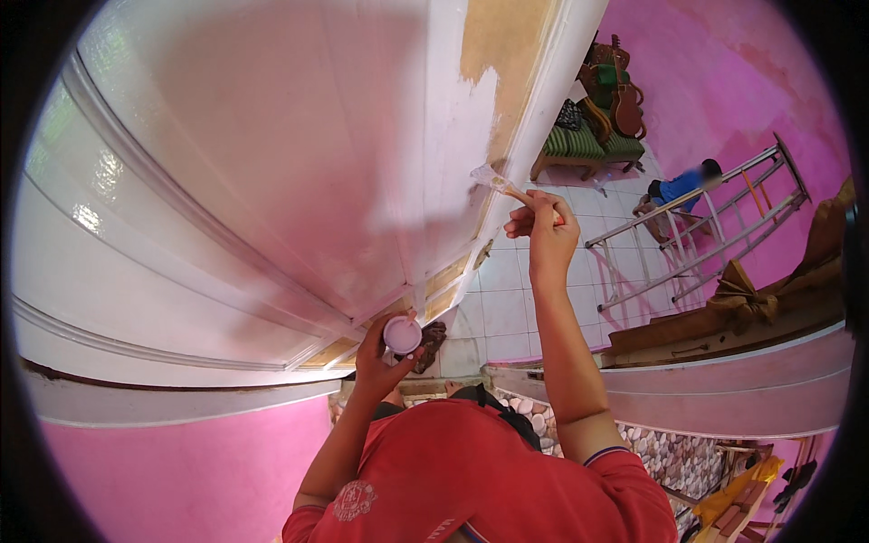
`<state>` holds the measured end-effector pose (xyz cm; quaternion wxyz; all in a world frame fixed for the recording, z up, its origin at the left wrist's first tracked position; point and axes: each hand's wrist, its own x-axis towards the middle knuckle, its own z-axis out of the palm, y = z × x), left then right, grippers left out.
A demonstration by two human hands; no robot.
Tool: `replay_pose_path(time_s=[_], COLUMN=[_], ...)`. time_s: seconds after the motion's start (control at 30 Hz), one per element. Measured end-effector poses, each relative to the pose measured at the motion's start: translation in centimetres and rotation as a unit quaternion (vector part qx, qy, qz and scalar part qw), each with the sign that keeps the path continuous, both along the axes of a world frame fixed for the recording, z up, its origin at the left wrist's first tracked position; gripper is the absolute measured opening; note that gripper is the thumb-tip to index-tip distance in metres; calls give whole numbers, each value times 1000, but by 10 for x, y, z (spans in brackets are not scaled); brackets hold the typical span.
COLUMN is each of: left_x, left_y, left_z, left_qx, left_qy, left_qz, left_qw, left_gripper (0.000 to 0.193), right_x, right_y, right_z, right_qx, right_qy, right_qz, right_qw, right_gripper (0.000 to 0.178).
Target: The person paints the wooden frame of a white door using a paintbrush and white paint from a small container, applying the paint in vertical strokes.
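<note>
- Nearest the camera is the red shirt (pixel 471 480) on the person's torso.
- The tall pale door (pixel 262 172) fills the left, its panels framed by raised mouldings and a shadow lying across it.
- Near the door's lower right corner, the left hand (pixel 371 360) has its fingers wrapped around a small round cup (pixel 403 335) of pale paint, its open top toward the camera.
- A tan strip (pixel 509 41) without the pale paint runs down beside the door's right edge, its border ragged.
- By that edge, about midway up, the right hand (pixel 554 231) has its fingers pinching a brush (pixel 511 188) by the handle; its whitish bristles point at the door, and whether they touch it I cannot tell.
- At the tiled floor's (pixel 507 308) far edge stands a green striped seat (pixel 572 143), a brown guitar (pixel 626 113) propped on it.
- On the tiled floor's right side is a metal ladder (pixel 791 168), a person in blue (pixel 674 187) low behind it.
</note>
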<state>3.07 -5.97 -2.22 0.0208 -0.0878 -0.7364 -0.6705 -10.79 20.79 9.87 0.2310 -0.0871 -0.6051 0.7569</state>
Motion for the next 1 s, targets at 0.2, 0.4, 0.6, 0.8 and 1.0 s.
replay_pose_path(time_s=[0.2, 0.4, 0.6, 0.8, 1.0], left_x=[4, 4, 8, 11, 14], left_y=[-1, -5, -7, -8, -12], left_z=[1, 3, 6, 2, 3], left_qx=[17, -3, 1, 0, -6], left_qy=[-3, -6, -20, -6, -22], left_qz=[1, -3, 12, 9, 6], left_qw=[1000, 1000, 1000, 1000, 1000], left_gripper=[68, 67, 69, 67, 69], right_x=[8, -9, 6, 5, -5], right_y=[11, -6, -9, 2, -12], right_z=[-43, -30, 14, -43, -5], right_qx=[66, 101, 60, 134, 109], right_qy=[-76, -56, -5, -140, -53], right_qz=[-33, -16, -26, -32, -11], right_qw=[994, 993, 998, 981, 993], right_gripper=[27, 24, 25, 28, 27])
